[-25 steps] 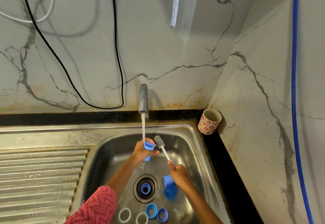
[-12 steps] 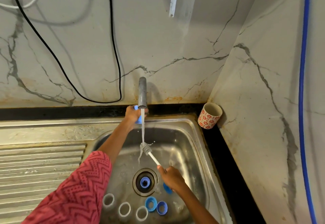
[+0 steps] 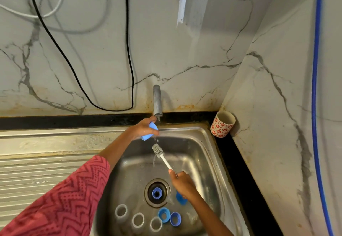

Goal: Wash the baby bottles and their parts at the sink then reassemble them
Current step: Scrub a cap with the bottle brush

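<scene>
Bottle parts lay along the sink's (image 3: 209,137) near edge: three clear rings (image 3: 138,220) and two blue collars (image 3: 169,217); another blue part (image 3: 156,192) sat in the drain, where it could probably block the outflow; the left hand (image 3: 143,128) gripped a wet blue piece (image 3: 150,131) at the tap (image 3: 157,102), likely to slip; the right hand (image 3: 182,182) clasped the brush (image 3: 162,157), its long axis slanting, bristles toward the sink's far-left corner.

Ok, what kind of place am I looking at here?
Most likely a home kitchen sink corner. A stainless steel sink with a ribbed drainboard sits under a wall tap, marble-look walls meet behind it, and a patterned cup stands on the dark counter.
</scene>
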